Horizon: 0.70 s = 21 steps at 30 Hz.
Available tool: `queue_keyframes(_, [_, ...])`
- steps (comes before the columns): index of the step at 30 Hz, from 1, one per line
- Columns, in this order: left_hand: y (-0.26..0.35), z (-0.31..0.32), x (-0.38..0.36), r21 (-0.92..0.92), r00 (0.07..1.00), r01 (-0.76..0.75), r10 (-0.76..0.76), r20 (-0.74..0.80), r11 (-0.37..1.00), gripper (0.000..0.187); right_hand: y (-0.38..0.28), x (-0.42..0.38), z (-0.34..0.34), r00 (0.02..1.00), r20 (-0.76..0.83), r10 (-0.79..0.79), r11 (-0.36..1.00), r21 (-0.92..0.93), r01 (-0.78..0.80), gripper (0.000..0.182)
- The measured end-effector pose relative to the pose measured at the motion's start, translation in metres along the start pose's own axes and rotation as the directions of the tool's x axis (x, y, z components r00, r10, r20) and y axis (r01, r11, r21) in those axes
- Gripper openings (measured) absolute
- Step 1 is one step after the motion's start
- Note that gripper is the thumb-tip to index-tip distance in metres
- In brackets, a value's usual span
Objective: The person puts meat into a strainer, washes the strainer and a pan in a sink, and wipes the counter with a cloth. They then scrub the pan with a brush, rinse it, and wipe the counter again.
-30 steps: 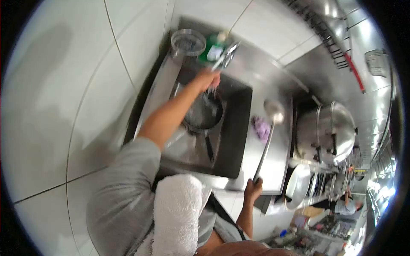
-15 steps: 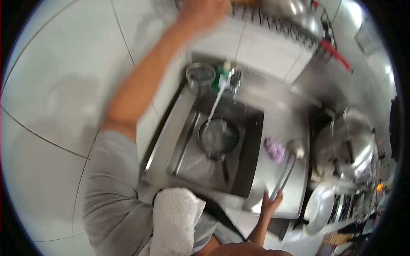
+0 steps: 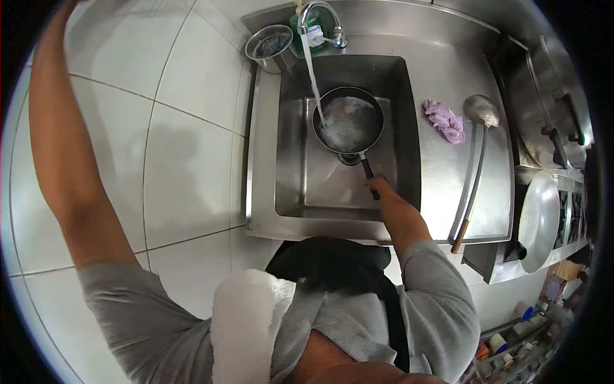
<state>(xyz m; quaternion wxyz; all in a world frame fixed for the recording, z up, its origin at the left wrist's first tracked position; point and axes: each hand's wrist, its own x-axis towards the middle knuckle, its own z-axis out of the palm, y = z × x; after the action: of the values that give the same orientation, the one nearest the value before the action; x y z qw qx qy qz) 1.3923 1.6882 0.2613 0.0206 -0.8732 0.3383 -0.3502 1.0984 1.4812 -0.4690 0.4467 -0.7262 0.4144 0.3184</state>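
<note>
My right hand (image 3: 377,184) is closed around the dark handle of a frying pan (image 3: 350,120) in the steel sink (image 3: 326,182). Water runs from the faucet (image 3: 323,13) into the pan, where it foams. My left arm (image 3: 73,147) stretches toward the upper left corner, and its hand is cut off by the frame's edge. Right of the basin, a long ladle (image 3: 476,169) with a wooden handle end lies on the steel counter (image 3: 441,198), beside a crumpled purple cloth (image 3: 444,120).
A metal container (image 3: 270,48) and a green bottle (image 3: 310,45) stand behind the basin. To the right are a large steel pot (image 3: 550,102) and a wide pan (image 3: 539,221) by the stove. White tiled wall (image 3: 192,128) borders the left side.
My right hand has let go of the ladle, which lies on the counter, and has taken the frying pan's handle. My left arm has swung to the left. The view has shifted.
</note>
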Motion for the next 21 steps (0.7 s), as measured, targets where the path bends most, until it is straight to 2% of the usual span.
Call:
queue_keyframes(1, [-0.019,-0.005,-0.017,-0.031,0.997,0.020,-0.022,-0.070,0.999,0.043,-0.005,-0.006,0.008,0.998,0.054,-0.036,0.985,0.172,0.026,0.028])
queue_keyframes(3, [-0.044,-0.013,-0.062,-0.153,0.983,0.093,-0.115,-0.145,0.984,0.041,-0.028,-0.027,0.027,0.983,0.135,-0.127,0.868,0.495,0.044,0.019])
queue_keyframes(4, [-0.031,-0.027,-0.091,-0.281,0.927,0.374,-0.360,0.103,0.884,0.043,-0.050,-0.053,0.026,0.967,0.211,-0.142,0.803,0.596,-0.012,0.016])
queue_keyframes(5, [-0.042,-0.024,-0.121,-0.587,0.853,0.494,-0.489,0.183,0.642,0.044,-0.072,-0.081,0.015,0.946,0.275,-0.171,0.726,0.684,-0.068,0.016])
queue_keyframes(7, [-0.005,-0.031,-0.183,-0.758,0.778,0.532,-0.573,0.259,0.379,0.050,-0.077,-0.124,-0.008,0.768,0.540,-0.343,0.494,0.800,-0.342,0.022])
queue_keyframes(8, [0.008,-0.026,-0.204,-0.807,0.751,0.529,-0.589,0.300,0.263,0.054,-0.078,-0.139,-0.014,0.648,0.607,-0.460,0.359,0.795,-0.489,0.026])
queue_keyframes(10, [0.032,-0.011,-0.239,-0.875,0.860,0.466,-0.301,0.413,0.132,0.060,-0.066,-0.160,-0.012,0.493,0.605,-0.625,0.233,0.747,-0.622,0.030])
queue_keyframes(11, [0.051,-0.001,-0.254,-0.860,0.830,0.510,-0.276,0.484,0.028,0.068,-0.062,-0.168,-0.011,0.409,0.582,-0.702,0.187,0.706,-0.683,0.032])
queue_keyframes(12, [0.055,0.024,-0.272,-0.829,0.829,0.536,-0.086,0.553,-0.161,0.074,-0.062,-0.176,-0.008,0.442,0.614,-0.654,0.184,0.696,-0.694,0.031])
queue_keyframes(13, [0.074,0.046,-0.284,-0.631,0.717,0.625,0.018,0.697,-0.459,0.074,-0.063,-0.179,-0.009,0.473,0.638,-0.607,0.266,0.725,-0.636,0.030])
queue_keyframes(14, [0.086,0.070,-0.303,-0.743,0.760,0.646,0.063,0.646,-0.177,0.069,-0.063,-0.182,-0.011,0.509,0.655,-0.558,0.346,0.741,-0.575,0.030])
queue_keyframes(15, [0.109,0.092,-0.318,-0.696,0.708,0.704,0.072,0.702,-0.141,0.062,-0.061,-0.181,-0.012,0.547,0.665,-0.508,0.428,0.746,-0.510,0.030])
queue_keyframes(16, [0.137,0.108,-0.317,-0.577,0.585,0.811,0.176,0.792,-0.098,0.056,-0.059,-0.166,-0.012,0.640,0.668,-0.380,0.594,0.706,-0.385,0.027])
queue_keyframes(17, [0.156,0.132,-0.324,-0.416,0.451,0.888,0.204,0.869,-0.195,0.057,-0.056,-0.147,-0.005,0.757,0.574,-0.312,0.666,0.700,-0.256,0.027])
queue_keyframes(19, [0.183,0.193,-0.344,-0.055,0.170,0.933,0.298,0.939,-0.356,0.058,-0.053,-0.109,0.006,0.928,0.305,-0.216,0.801,0.599,-0.010,0.026])
queue_keyframes(21, [0.196,0.243,-0.352,0.032,0.040,0.980,0.352,0.935,-0.195,0.059,-0.058,-0.088,-0.009,0.972,0.200,-0.126,0.917,0.398,0.036,0.031])
